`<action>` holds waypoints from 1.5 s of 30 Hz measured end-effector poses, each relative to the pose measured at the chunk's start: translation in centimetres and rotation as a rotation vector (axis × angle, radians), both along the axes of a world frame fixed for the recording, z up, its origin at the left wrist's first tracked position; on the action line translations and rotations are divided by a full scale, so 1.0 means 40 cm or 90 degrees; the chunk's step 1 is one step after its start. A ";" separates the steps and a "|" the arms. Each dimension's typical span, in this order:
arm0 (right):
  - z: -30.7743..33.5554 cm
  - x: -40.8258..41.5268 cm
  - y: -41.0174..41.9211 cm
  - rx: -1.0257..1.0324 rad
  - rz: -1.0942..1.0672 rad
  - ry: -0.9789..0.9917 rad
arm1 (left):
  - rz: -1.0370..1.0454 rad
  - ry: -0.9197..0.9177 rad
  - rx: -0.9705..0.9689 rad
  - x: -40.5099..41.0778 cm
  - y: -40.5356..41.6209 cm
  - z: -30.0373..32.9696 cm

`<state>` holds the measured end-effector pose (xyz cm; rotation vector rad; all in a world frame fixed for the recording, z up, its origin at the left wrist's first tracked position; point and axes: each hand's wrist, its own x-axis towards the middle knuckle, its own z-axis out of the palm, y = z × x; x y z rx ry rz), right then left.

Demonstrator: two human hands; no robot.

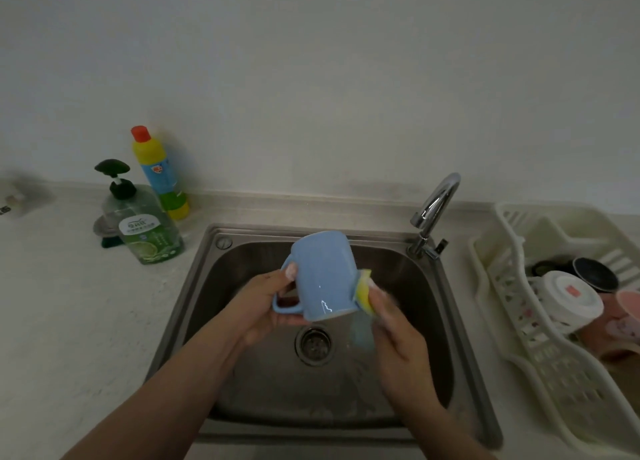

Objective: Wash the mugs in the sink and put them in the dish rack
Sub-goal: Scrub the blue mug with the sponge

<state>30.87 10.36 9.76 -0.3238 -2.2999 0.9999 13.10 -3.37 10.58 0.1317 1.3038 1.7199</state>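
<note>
While the blue mug [320,276] hangs upside down over the sink [207,286], I see the left hand [266,307] gripping it at the handle, thumb up on the side. The right hand [398,338] pinches a yellow sponge [364,291] flat against the mug's right wall (fingertips a bit blurred). Off to the right, the dish rack [512,307] already holds a white mug [568,302], a black mug [594,274] and a pink one [623,317]. Soap bottle [145,224] stands left of the sink.

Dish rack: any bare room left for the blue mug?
Dish rack: the near slotted section is bare, as is the far end by the wall. The middle is crowded with a white cup, a dark cup and pink pieces at the right edge.
</note>
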 end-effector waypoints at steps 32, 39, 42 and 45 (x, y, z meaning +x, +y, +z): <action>-0.007 -0.166 0.064 0.173 0.101 -0.042 | -0.005 0.097 -0.196 0.013 0.014 -0.014; -0.029 -0.032 0.025 0.032 0.065 -0.038 | -0.006 0.055 -0.111 0.013 -0.005 -0.032; 0.007 -0.034 0.032 0.041 0.026 -0.083 | -0.034 0.064 -0.088 0.021 0.006 -0.030; -0.035 0.032 0.001 -0.010 0.017 -0.020 | -0.021 0.070 -0.059 0.011 0.002 -0.027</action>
